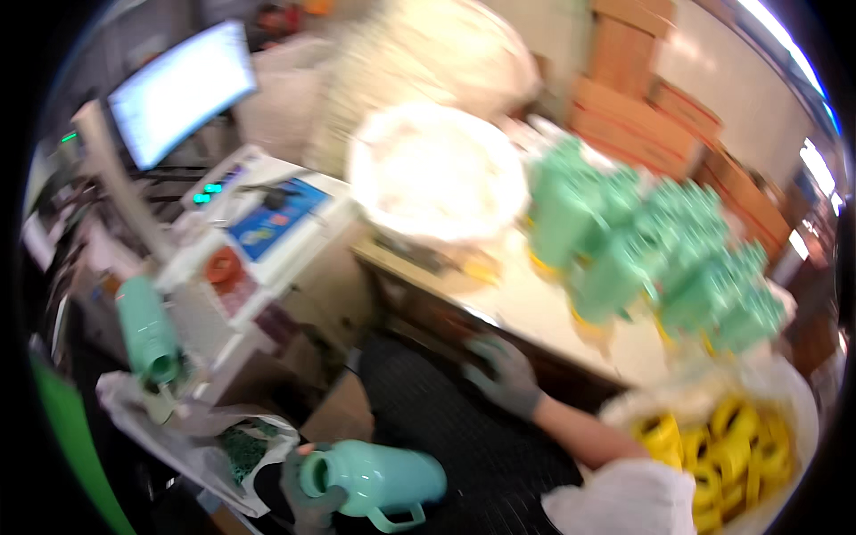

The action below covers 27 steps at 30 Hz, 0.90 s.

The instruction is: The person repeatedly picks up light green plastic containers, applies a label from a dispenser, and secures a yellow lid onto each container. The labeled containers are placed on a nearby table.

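Note:
My left hand (308, 499), in a grey glove, grips a mint-green plastic jug (388, 477) by its mouth end. The jug lies on its side over my lap, its round opening to the left and its loop handle pointing down. My gloved right hand (506, 379) reaches above my dark-clad leg near the table's front edge. Its fingers are apart and nothing shows in them, though motion blurs them. Another green jug (147, 330) hangs tilted at the left by the machine, mouth downward. Many matching green jugs (615, 259) stand in rows on the table, with yellow at their bases.
A bag of yellow plastic rings (736, 455) sits at the lower right. On the table (535, 308) stands a white-lined round container (437, 174). At left are a white machine (312, 254), a lit monitor (183, 89) and a bag with green scraps (245, 450). Cardboard boxes (633, 116) stack behind.

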{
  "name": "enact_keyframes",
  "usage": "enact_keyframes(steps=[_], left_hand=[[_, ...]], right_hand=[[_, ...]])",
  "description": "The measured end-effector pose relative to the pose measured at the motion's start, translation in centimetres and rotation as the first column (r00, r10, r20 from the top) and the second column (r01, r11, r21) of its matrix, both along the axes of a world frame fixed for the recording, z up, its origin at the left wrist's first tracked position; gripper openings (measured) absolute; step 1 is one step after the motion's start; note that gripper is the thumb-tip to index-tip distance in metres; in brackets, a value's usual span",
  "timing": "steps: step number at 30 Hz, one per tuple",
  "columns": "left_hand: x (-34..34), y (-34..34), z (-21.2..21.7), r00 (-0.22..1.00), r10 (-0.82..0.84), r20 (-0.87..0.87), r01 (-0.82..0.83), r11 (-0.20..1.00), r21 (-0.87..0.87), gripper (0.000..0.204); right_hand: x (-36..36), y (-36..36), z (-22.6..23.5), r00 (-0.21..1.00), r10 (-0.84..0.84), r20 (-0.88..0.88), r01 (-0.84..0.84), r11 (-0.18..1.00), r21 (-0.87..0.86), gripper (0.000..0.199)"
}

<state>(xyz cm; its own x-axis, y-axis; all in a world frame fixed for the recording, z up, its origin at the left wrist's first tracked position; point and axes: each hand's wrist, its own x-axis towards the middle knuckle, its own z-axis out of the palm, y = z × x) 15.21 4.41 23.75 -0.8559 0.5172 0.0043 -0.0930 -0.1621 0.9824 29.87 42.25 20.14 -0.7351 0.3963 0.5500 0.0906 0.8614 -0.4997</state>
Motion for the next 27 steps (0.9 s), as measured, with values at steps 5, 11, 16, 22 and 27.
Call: enact_keyframes(steps=[5, 11, 16, 22, 27], left_hand=[[-0.2, 4.0, 1.7, 0.956, -0.096, -0.278, 0.071, 0.993, -0.097, 0.063], [0.1, 2.6, 0.8, 0.986, -0.095, -0.134, 0.078, 0.988, -0.132, 0.082], [1.3, 3.9, 2.4, 0.993, -0.078, -0.088, 0.062, 0.983, -0.174, 0.079], [2.2, 4.9, 3.9, 0.989, -0.066, -0.132, 0.045, 0.986, -0.159, 0.08], [1.8, 2.8, 3.2, 0.986, -0.076, -0.148, 0.043, 0.975, -0.219, 0.081]], right_hand=[[4.5, 0.0, -4.6, 0.984, -0.15, -0.091, 0.138, 0.982, -0.132, 0.042], [-8.8, -1.2, 4.0, 0.972, 0.215, -0.097, -0.235, 0.913, -0.334, 0.089], [-25.9, 1.5, 18.9, 0.955, 0.278, -0.105, -0.292, 0.941, -0.168, 0.095], [-33.8, 3.9, 33.0, 0.946, 0.169, -0.277, -0.187, 0.982, -0.039, 0.081], [-24.5, -4.1, 18.5, 0.797, 0.552, -0.246, -0.598, 0.779, -0.188, 0.05]])
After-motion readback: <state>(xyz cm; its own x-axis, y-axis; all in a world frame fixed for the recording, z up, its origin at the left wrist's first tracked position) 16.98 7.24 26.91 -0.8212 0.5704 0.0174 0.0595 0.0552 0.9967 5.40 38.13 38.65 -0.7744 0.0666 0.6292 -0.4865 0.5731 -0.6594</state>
